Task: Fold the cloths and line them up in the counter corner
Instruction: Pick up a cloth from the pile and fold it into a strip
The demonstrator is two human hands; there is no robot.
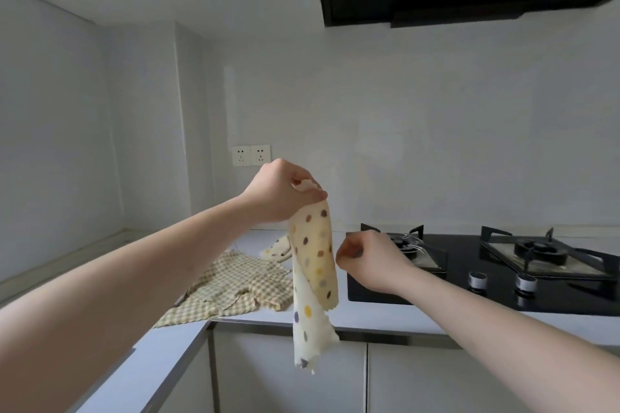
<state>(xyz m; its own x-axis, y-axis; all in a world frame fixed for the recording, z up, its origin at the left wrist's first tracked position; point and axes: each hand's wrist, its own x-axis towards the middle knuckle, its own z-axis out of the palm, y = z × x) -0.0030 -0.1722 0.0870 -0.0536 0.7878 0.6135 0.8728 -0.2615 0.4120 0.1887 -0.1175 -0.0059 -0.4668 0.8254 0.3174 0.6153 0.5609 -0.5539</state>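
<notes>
The left hand (pixel 281 193) pinched a polka-dot cloth (pixel 313 278) hanging above the table (pixel 375 320) edge. The right hand (pixel 367 256), fingers curled, held nothing beside it. Behind lay a gingham cloth (pixel 235 285), another dotted cloth (pixel 276 250), a gas hob (pixel 503 265), and wall sockets (pixel 251 154).

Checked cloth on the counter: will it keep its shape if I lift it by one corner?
Probably not. The checked cloth lies rumpled in soft folds, so likely floppy. The dotted cloth, pinched by the left hand, hangs limp and curls; expect similar. Likely light.
</notes>
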